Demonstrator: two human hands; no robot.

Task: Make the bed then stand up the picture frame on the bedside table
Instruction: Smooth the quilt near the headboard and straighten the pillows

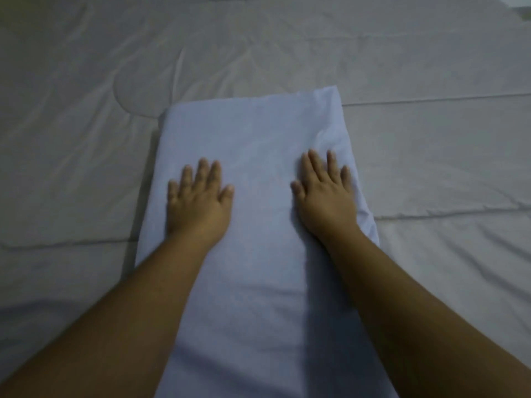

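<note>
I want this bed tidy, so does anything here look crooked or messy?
Slightly. The pillow lies a little askew to the quilt's stitched lines, and the quilt is creased beyond it. Both hands, left hand and right hand, lie flat on the pillow.

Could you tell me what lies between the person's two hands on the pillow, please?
Only bare pillowcase: the left hand and right hand rest flat, apart, on the light blue pillow. The head view shows nothing else between them.
</note>
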